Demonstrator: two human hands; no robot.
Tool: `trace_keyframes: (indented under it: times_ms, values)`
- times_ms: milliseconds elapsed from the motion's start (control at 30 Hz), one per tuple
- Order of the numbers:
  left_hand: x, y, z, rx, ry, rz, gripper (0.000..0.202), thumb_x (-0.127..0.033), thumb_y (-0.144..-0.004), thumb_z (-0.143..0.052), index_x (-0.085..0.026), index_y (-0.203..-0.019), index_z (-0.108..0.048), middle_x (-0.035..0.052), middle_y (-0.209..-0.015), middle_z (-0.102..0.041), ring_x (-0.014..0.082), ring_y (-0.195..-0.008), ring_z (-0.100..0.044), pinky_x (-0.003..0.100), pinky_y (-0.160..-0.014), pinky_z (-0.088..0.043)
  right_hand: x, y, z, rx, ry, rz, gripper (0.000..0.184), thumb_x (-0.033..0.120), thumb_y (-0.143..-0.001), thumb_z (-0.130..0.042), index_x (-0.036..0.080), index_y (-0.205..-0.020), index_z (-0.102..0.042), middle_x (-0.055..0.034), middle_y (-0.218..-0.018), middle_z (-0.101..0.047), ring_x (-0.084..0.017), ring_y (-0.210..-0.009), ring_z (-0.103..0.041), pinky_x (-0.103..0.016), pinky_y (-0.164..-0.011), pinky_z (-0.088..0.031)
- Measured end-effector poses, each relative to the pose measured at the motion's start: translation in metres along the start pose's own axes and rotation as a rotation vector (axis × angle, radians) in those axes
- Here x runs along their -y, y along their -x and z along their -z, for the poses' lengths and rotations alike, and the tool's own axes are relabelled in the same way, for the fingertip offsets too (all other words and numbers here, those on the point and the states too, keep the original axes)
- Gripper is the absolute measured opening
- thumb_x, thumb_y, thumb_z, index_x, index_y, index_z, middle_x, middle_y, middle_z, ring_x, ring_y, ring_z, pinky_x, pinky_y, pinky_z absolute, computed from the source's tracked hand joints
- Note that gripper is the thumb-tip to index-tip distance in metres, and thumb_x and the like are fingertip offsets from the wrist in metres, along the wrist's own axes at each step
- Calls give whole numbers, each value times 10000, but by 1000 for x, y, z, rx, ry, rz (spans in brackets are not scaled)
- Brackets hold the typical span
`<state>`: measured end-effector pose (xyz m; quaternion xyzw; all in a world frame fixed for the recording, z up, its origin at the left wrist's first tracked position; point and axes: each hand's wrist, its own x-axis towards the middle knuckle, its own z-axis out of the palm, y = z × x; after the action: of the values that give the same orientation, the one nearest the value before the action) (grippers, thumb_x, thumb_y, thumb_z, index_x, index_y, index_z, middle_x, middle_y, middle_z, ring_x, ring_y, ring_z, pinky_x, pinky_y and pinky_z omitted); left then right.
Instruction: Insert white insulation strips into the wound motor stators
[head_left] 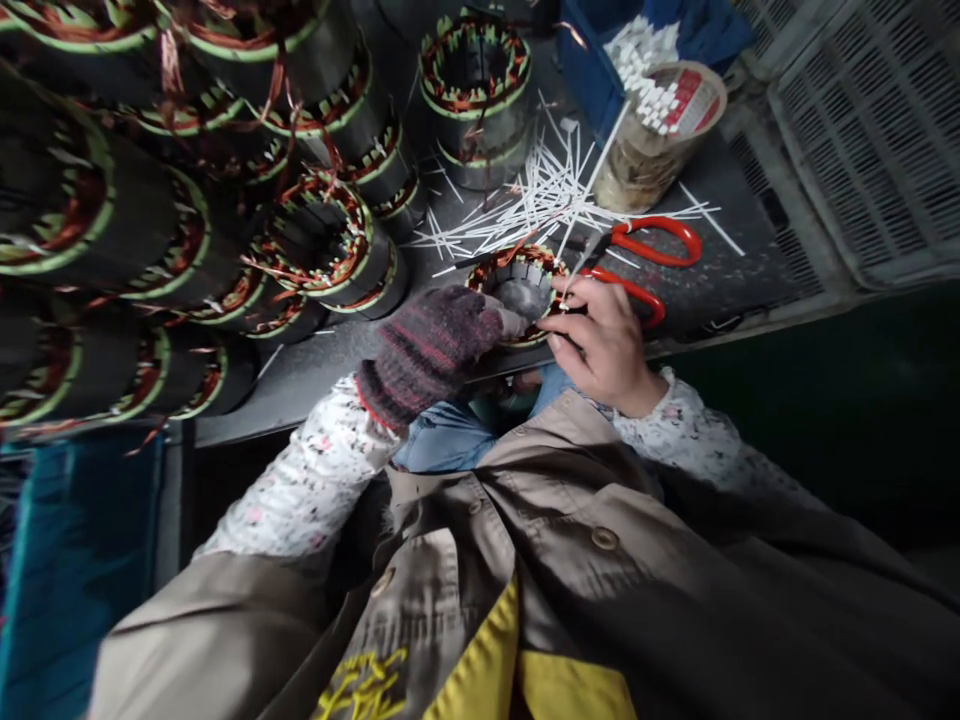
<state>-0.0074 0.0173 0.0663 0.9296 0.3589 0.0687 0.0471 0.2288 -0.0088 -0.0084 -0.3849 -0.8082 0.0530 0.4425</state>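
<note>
A motor stator (525,290), a steel ring with copper windings and green insulation round its rim, stands on the bench in front of me. My left hand (435,345), in a dark knitted glove with bare fingertips, grips its near left side, fingers reaching over the rim. My right hand (604,340) is bare, with thumb and fingers pinched together at the right rim. A small piece of thin white tubing (564,304) shows at those fingertips; its far end is hard to make out. Scissors with red handles (660,243) lie open just beyond my right hand, blades toward the stator.
Stacked stators (300,90) fill the left side. Another stator (476,95) stands at the back. Loose white tubes (540,190) lie scattered beyond the work. A blue bin (592,70) and a tape-wrapped container (652,150) hold short white pieces. Plastic crates (870,130) border the right.
</note>
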Motion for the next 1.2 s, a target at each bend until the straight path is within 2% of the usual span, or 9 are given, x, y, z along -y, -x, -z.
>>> trace_keyframes:
  times_ms: [100, 200, 300, 400, 600, 767, 900, 1033, 1200]
  values:
    - [-2, -9, 7, 142, -131, -110, 282, -299, -1010, -496, -243, -1170, -721, 89, -1066, -731, 264, -931, -697, 395, -770, -565, -18, -10, 6, -187, 7, -40, 108, 267, -959, -535, 230, -906, -622, -67, -1119, -663, -221, -1012, -650, -442, -861, -570]
    - [-3, -13, 8, 8, -178, -189, 248, -273, -989, -500, -215, -1064, -729, 93, -1150, -716, 267, -1013, -681, 487, -971, -541, -66, -36, 17, -464, 101, -195, 109, 272, -975, -590, 226, -876, -584, -45, -926, -645, -166, -868, -621, -358, -800, -541]
    - [3, -15, 6, -160, -125, -332, 196, -305, -959, -532, -239, -1005, -711, 61, -1274, -695, 283, -1156, -657, 581, -1194, -398, -124, -63, 28, -442, 125, -316, 133, 272, -980, -615, 203, -868, -601, -61, -1002, -676, -137, -905, -587, -300, -797, -485]
    - [11, -15, -3, -183, 29, -375, 228, -425, -971, -554, -237, -1029, -669, 75, -1260, -707, 292, -1226, -647, 577, -1201, -423, -151, -81, 35, -409, 79, -385, 160, 226, -913, -703, 196, -787, -608, -41, -939, -680, -130, -936, -580, -280, -829, -457]
    - [5, -7, -50, -457, 56, -182, 182, -400, -998, -545, -238, -976, -625, 43, -894, -737, 214, -885, -719, 508, -1083, -557, -67, -61, 42, -439, -294, -380, 37, 290, -1012, -586, 265, -1008, -558, -6, -984, -716, -85, -677, -626, -253, -644, -518]
    - [-18, -6, -72, -616, 44, 4, 187, -360, -957, -639, -207, -1053, -592, 87, -1070, -742, 249, -1027, -705, 550, -1056, -553, 6, -6, 37, -199, -178, -61, 147, 206, -1000, -496, 253, -1012, -635, -55, -1050, -775, -203, -979, -759, -380, -812, -628]
    - [-25, -9, -75, -639, 70, 103, 199, -375, -941, -648, -197, -1004, -585, 123, -1206, -715, 262, -1130, -683, 559, -1103, -506, 17, 28, 29, -119, -209, 146, 140, 216, -953, -481, 236, -893, -606, -100, -1007, -790, -240, -970, -769, -409, -762, -655]
    - [-27, -9, -79, -618, 41, 139, 218, -373, -929, -649, -203, -1045, -575, 75, -1047, -731, 254, -1076, -691, 563, -1165, -445, 15, 40, 32, -44, -201, 112, 135, 178, -920, -490, 240, -854, -591, -67, -799, -763, -206, -726, -741, -359, -632, -631]
    - [-29, -10, -78, -629, 1, 154, 509, -385, -945, -633, -151, -1366, -470, 134, -1178, -712, 274, -1117, -689, 525, -1162, -455, 18, 38, 38, 3, -199, 69, 145, 161, -906, -500, 239, -830, -595, -45, -725, -739, -188, -631, -707, -321, -593, -588]
